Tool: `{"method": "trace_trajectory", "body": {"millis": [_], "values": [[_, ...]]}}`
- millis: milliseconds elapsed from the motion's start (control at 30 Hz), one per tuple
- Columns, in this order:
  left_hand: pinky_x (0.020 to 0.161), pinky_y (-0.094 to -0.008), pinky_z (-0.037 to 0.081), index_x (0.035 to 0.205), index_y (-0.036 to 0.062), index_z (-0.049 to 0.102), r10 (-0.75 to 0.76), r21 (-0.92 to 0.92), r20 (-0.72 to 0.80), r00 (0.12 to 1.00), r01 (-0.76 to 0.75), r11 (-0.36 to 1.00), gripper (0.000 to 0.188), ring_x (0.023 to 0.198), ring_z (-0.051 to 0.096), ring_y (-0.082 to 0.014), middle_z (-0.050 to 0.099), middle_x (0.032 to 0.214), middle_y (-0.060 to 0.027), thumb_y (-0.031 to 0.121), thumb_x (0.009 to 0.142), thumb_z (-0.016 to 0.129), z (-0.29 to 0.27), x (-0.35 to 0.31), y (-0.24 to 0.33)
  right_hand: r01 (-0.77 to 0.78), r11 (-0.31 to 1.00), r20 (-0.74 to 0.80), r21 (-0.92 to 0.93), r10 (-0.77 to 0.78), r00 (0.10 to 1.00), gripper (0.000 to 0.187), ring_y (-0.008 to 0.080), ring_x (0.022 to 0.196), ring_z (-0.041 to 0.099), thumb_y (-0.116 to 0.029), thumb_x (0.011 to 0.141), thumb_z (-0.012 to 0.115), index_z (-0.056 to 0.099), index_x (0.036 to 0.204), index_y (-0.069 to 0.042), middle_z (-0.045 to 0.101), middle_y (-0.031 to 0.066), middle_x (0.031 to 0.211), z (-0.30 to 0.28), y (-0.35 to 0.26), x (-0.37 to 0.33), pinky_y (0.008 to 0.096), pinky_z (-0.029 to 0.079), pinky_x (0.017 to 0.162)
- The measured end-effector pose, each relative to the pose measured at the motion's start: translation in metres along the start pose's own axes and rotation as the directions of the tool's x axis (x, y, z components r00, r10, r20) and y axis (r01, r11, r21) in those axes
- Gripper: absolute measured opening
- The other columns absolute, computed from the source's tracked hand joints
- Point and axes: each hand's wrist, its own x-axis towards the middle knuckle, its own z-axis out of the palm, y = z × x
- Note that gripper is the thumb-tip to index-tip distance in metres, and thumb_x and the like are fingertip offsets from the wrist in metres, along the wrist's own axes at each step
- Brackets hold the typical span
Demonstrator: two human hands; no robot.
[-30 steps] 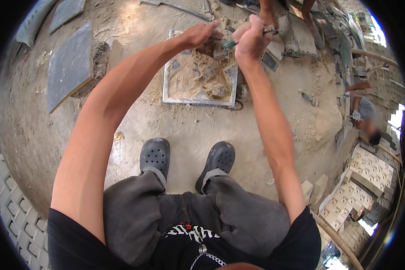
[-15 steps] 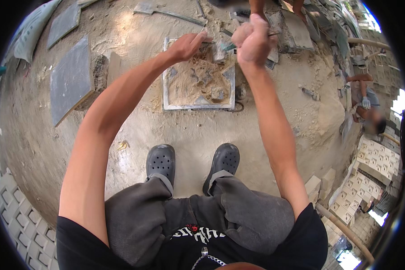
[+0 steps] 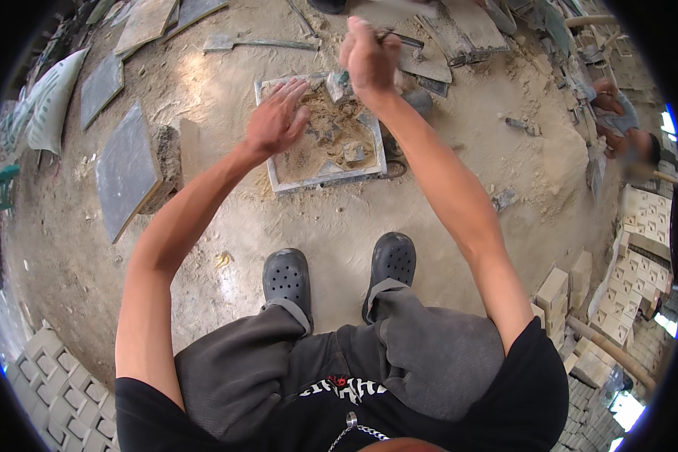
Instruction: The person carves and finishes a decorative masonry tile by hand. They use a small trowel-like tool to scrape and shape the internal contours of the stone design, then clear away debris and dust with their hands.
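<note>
Firstly, at the left of the frame, a grey slab (image 3: 128, 175) stands tilted. At upper centre, the left hand (image 3: 279, 119) is open above a sand-filled square frame (image 3: 331, 179); contact I cannot tell. Further right, apart, the right hand (image 3: 371, 62) is closed around a blurred tool (image 3: 344, 77).
</note>
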Motion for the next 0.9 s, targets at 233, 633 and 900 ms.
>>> {"method": "trace_trajectory", "body": {"millis": [233,633,900], "values": [[0.123,-0.0425,0.010,0.149,-0.0093,0.016,-0.048,0.255,0.103,0.993,0.021,0.967,0.098,0.148,0.014,-0.0351,0.021,0.156,-0.0267,0.065,0.091,0.042,0.011,0.002,0.022,-0.124,0.992,0.033,0.018,0.123,0.992,0.044,0.0093,0.033,0.043,-0.016,0.091,0.052,0.051,0.047,-0.013,0.048,-0.0005,0.040,0.000,0.021,-0.008,0.0277,0.034,0.035],[0.122,-0.0450,0.003,0.148,-0.0141,0.012,-0.215,0.307,0.123,0.969,0.169,0.937,0.104,0.149,0.003,-0.0376,0.009,0.157,-0.0309,0.069,0.091,0.037,0.013,-0.035,0.068,-0.011,0.995,-0.210,-0.101,-0.011,0.978,0.046,0.0115,0.033,0.045,-0.019,0.091,0.054,0.047,0.045,-0.015,0.048,-0.0002,0.041,0.001,0.009,-0.005,0.0277,0.035,0.035],[0.122,-0.0426,0.008,0.149,-0.0068,0.020,0.030,0.292,0.149,0.988,-0.073,0.954,0.096,0.149,0.013,-0.0332,0.020,0.157,-0.0235,0.068,0.092,0.036,0.016,-0.029,0.068,-0.127,0.989,-0.101,-0.071,0.119,0.988,0.048,0.0081,0.040,0.043,-0.024,0.091,0.056,0.043,0.047,-0.009,0.048,-0.0012,0.045,0.009,0.015,-0.019,0.0273,0.031,0.040]]}}
